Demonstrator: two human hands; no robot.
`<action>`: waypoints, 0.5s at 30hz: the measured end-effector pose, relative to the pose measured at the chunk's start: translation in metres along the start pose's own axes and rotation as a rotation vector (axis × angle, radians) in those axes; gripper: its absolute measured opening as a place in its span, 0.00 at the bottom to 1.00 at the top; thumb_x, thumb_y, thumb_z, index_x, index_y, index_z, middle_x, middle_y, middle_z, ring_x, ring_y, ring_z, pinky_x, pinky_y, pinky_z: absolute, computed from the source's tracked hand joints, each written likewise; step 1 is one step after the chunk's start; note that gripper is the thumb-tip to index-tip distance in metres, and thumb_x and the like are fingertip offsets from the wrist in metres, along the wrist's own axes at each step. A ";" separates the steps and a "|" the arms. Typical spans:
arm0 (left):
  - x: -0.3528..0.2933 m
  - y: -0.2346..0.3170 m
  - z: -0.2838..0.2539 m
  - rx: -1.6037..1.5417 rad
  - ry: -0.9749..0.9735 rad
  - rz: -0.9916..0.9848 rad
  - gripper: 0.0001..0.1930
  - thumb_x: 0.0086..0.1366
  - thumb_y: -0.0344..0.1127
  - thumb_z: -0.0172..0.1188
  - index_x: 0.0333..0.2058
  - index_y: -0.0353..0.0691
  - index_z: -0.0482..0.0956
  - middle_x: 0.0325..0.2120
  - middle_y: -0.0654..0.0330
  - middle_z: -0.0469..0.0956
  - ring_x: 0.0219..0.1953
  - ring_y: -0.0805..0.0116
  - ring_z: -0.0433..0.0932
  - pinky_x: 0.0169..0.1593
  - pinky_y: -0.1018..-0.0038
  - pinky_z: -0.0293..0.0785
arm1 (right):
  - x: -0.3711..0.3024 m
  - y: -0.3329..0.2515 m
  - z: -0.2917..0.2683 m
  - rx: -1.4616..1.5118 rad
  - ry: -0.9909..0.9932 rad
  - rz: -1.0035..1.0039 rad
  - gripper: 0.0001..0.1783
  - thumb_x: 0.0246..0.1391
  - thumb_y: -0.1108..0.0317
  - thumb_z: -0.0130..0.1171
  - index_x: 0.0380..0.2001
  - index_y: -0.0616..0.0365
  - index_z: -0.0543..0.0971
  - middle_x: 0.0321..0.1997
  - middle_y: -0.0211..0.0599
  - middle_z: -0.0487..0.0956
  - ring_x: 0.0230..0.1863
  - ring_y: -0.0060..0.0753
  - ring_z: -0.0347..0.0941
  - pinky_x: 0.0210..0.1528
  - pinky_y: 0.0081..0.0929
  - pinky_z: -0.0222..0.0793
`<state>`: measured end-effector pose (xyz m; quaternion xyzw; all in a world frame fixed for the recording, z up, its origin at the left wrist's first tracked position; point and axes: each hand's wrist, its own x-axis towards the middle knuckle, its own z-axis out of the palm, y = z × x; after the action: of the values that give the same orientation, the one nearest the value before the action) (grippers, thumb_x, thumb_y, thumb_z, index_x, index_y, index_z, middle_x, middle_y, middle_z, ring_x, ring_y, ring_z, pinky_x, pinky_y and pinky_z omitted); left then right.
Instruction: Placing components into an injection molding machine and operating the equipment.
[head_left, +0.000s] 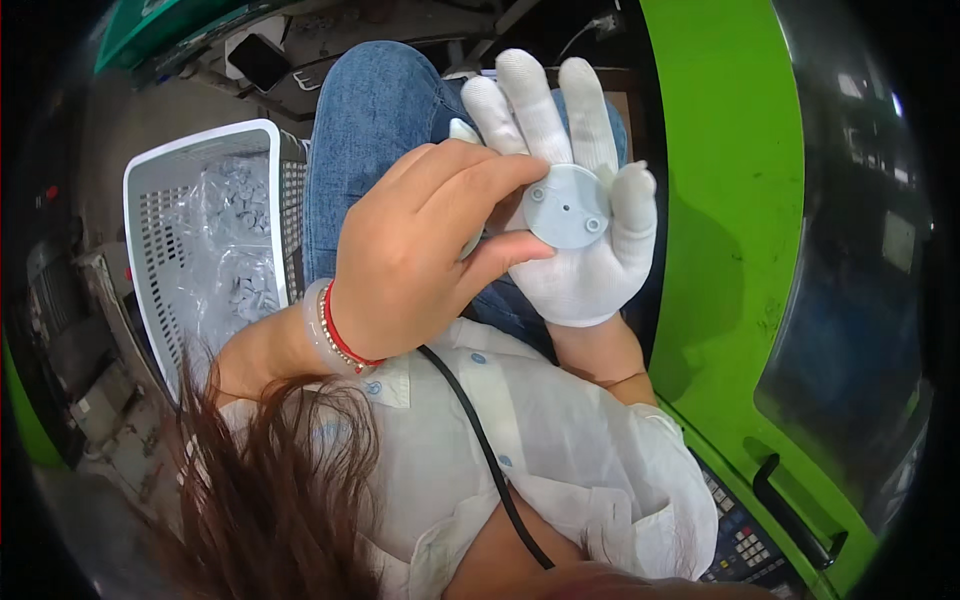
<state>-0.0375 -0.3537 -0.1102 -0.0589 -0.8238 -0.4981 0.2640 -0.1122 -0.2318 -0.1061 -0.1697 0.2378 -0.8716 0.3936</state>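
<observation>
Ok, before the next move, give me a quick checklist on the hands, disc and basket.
1. Left hand gripping the grey disc: ok, thumb and finger at its edge.
2. Left hand gloved: not ok, bare.
3. Right hand gloved and open: ok, fingers spread, palm behind the disc.
4. Disc's far side unmarked: cannot tell, hidden.
5. Clear bags inside the white basket: ok.

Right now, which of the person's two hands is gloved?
The right hand, open behind the pale disc: it wears a white glove, while the left hand, pinching the disc's edge, is bare.
</observation>
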 end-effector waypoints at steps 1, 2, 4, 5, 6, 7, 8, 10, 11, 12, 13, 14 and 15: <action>0.000 0.000 -0.001 -0.031 -0.021 -0.017 0.23 0.47 0.29 0.70 0.44 0.33 0.75 0.32 0.55 0.75 0.31 0.64 0.73 0.34 0.76 0.69 | 0.000 0.002 0.000 -0.059 0.002 -0.032 0.38 0.61 0.47 0.42 0.67 0.51 0.46 0.71 0.51 0.46 0.70 0.51 0.43 0.70 0.44 0.38; 0.000 0.000 -0.002 -0.063 -0.041 -0.032 0.23 0.48 0.29 0.69 0.45 0.33 0.75 0.33 0.55 0.75 0.31 0.64 0.73 0.35 0.76 0.69 | 0.000 0.003 0.000 -0.119 0.004 -0.064 0.36 0.62 0.50 0.42 0.67 0.52 0.46 0.71 0.51 0.45 0.71 0.51 0.42 0.70 0.44 0.37; -0.002 -0.001 -0.004 -0.113 -0.022 -0.055 0.22 0.50 0.28 0.67 0.46 0.33 0.74 0.35 0.56 0.74 0.32 0.66 0.73 0.36 0.76 0.70 | -0.002 0.002 0.000 -0.143 -0.013 -0.065 0.34 0.62 0.55 0.42 0.67 0.52 0.47 0.71 0.51 0.45 0.71 0.51 0.41 0.70 0.45 0.35; -0.002 -0.002 -0.005 -0.164 -0.021 -0.075 0.22 0.52 0.27 0.66 0.47 0.34 0.74 0.36 0.56 0.74 0.33 0.68 0.73 0.37 0.77 0.70 | -0.002 0.001 0.000 -0.183 -0.022 -0.083 0.34 0.62 0.56 0.42 0.67 0.52 0.47 0.71 0.51 0.45 0.71 0.51 0.41 0.70 0.44 0.35; -0.004 -0.003 -0.006 -0.162 -0.007 -0.074 0.22 0.52 0.27 0.66 0.47 0.34 0.74 0.36 0.56 0.74 0.33 0.68 0.73 0.37 0.77 0.70 | -0.002 -0.001 -0.001 -0.224 -0.029 -0.102 0.33 0.62 0.58 0.42 0.67 0.52 0.47 0.71 0.51 0.45 0.71 0.51 0.41 0.71 0.44 0.35; -0.004 -0.003 -0.007 -0.251 -0.002 -0.129 0.21 0.53 0.25 0.64 0.48 0.34 0.74 0.38 0.56 0.74 0.35 0.69 0.73 0.39 0.78 0.70 | -0.003 -0.001 -0.001 -0.202 -0.035 -0.109 0.33 0.62 0.61 0.43 0.67 0.52 0.48 0.71 0.50 0.46 0.71 0.51 0.42 0.70 0.45 0.36; -0.005 -0.003 -0.008 -0.341 0.001 -0.183 0.20 0.54 0.24 0.63 0.48 0.34 0.74 0.39 0.57 0.74 0.36 0.71 0.72 0.40 0.78 0.70 | -0.004 -0.002 0.000 -0.208 -0.041 -0.105 0.33 0.62 0.61 0.43 0.67 0.52 0.48 0.71 0.50 0.46 0.71 0.51 0.42 0.70 0.45 0.36; -0.005 -0.001 -0.011 -0.395 0.004 -0.214 0.19 0.55 0.23 0.62 0.48 0.33 0.74 0.40 0.58 0.74 0.36 0.73 0.72 0.41 0.79 0.70 | -0.007 -0.001 0.003 -0.221 0.003 -0.104 0.33 0.61 0.62 0.44 0.67 0.52 0.49 0.70 0.49 0.48 0.71 0.51 0.42 0.70 0.45 0.38; -0.005 0.000 -0.012 -0.447 -0.003 -0.249 0.18 0.56 0.23 0.61 0.47 0.33 0.75 0.40 0.58 0.74 0.37 0.74 0.72 0.43 0.80 0.70 | -0.007 0.000 0.004 -0.263 0.010 -0.109 0.33 0.60 0.61 0.45 0.66 0.51 0.50 0.70 0.48 0.49 0.71 0.51 0.43 0.70 0.45 0.39; -0.006 -0.001 -0.012 -0.449 0.003 -0.247 0.18 0.56 0.23 0.61 0.47 0.33 0.75 0.40 0.58 0.74 0.37 0.74 0.72 0.43 0.80 0.70 | -0.007 0.000 0.004 -0.267 0.006 -0.106 0.33 0.60 0.61 0.45 0.66 0.51 0.50 0.70 0.48 0.49 0.71 0.51 0.43 0.70 0.45 0.39; -0.006 -0.001 -0.013 -0.497 -0.009 -0.282 0.18 0.57 0.23 0.61 0.47 0.33 0.75 0.40 0.59 0.74 0.37 0.74 0.72 0.43 0.80 0.69 | -0.008 0.000 0.006 -0.268 0.009 -0.104 0.33 0.60 0.60 0.46 0.66 0.51 0.50 0.70 0.48 0.49 0.71 0.51 0.43 0.70 0.45 0.39; -0.007 -0.001 -0.013 -0.545 -0.022 -0.318 0.18 0.57 0.24 0.61 0.47 0.33 0.75 0.40 0.59 0.74 0.38 0.75 0.71 0.43 0.80 0.69 | -0.009 0.000 0.006 -0.269 0.012 -0.101 0.34 0.60 0.60 0.47 0.66 0.51 0.50 0.70 0.49 0.49 0.71 0.51 0.43 0.70 0.45 0.39; -0.007 0.000 -0.014 -0.546 -0.020 -0.317 0.18 0.57 0.24 0.61 0.47 0.33 0.75 0.40 0.59 0.74 0.38 0.75 0.71 0.43 0.80 0.69 | -0.009 0.000 0.007 -0.271 0.010 -0.100 0.34 0.60 0.60 0.47 0.66 0.51 0.50 0.70 0.49 0.49 0.71 0.51 0.43 0.70 0.45 0.39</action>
<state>-0.0264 -0.3645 -0.1090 -0.0035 -0.6613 -0.7351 0.1496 -0.1029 -0.2271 -0.1012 -0.2285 0.3465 -0.8509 0.3220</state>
